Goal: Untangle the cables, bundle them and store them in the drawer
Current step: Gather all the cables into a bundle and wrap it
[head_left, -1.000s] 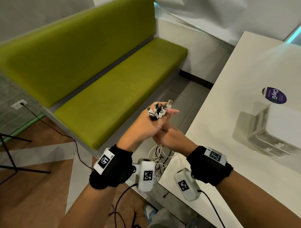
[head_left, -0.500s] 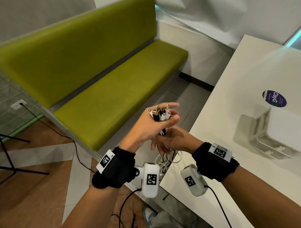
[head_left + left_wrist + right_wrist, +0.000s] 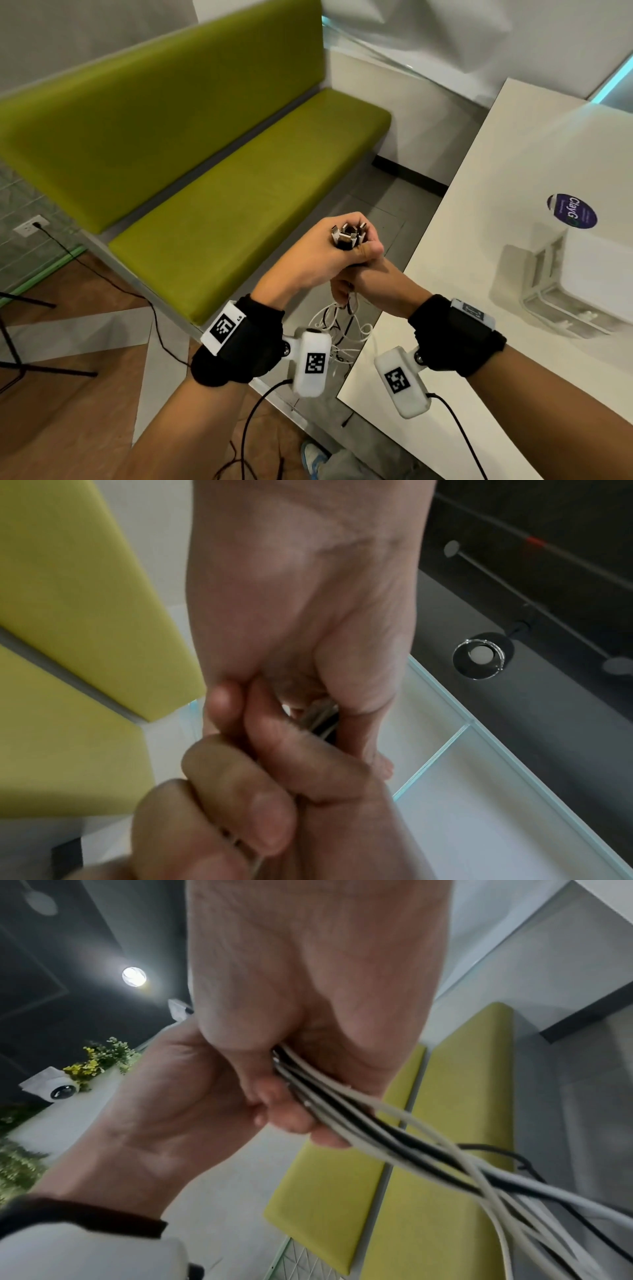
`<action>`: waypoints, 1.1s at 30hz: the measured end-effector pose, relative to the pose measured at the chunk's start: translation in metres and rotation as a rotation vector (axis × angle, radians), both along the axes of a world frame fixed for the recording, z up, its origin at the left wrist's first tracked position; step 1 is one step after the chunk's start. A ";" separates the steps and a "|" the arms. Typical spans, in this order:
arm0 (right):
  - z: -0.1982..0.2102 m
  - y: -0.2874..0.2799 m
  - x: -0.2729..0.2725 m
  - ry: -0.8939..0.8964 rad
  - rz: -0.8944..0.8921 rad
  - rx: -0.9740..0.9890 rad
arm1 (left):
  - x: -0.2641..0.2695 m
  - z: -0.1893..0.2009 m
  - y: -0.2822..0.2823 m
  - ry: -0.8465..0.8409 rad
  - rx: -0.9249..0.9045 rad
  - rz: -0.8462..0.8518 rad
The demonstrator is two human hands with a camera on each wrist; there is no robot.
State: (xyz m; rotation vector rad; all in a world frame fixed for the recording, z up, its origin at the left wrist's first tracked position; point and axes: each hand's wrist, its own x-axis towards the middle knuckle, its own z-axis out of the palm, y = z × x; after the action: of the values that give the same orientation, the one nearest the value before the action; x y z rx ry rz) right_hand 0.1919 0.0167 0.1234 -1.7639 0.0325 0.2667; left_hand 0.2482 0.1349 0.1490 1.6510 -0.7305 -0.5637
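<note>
Cables [image 3: 347, 236] clenched inside left hand's [image 3: 318, 253] fingers [image 3: 356, 219].

A green bench [image 3: 212, 178] lines the white wall [image 3: 68, 44], beside a white table [image 3: 496, 240].

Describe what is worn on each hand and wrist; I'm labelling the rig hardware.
The left hand and right hand are bare. Each wrist wears a black fabric band topped by a white tag with a black square marker, plus a white rounded camera pod bearing a similar marker and trailing a black cable.
</note>
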 end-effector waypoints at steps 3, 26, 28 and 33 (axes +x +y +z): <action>-0.001 0.002 0.003 -0.124 -0.040 -0.046 | 0.004 0.001 0.005 0.026 -0.065 -0.026; 0.014 0.002 0.006 -0.064 -0.359 0.294 | 0.010 -0.035 0.019 0.016 -0.120 0.012; 0.016 0.001 0.007 -0.048 -0.354 0.300 | 0.007 -0.059 0.019 0.059 0.002 -0.083; 0.020 -0.001 0.006 0.029 -0.320 0.459 | -0.022 -0.091 -0.009 0.087 0.128 -0.073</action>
State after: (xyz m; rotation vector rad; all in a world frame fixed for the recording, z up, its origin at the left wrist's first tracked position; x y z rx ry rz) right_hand 0.1981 0.0158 0.1433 -1.2749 0.2529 0.0581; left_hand 0.2262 0.1258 0.0581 1.7110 -0.7047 -0.7431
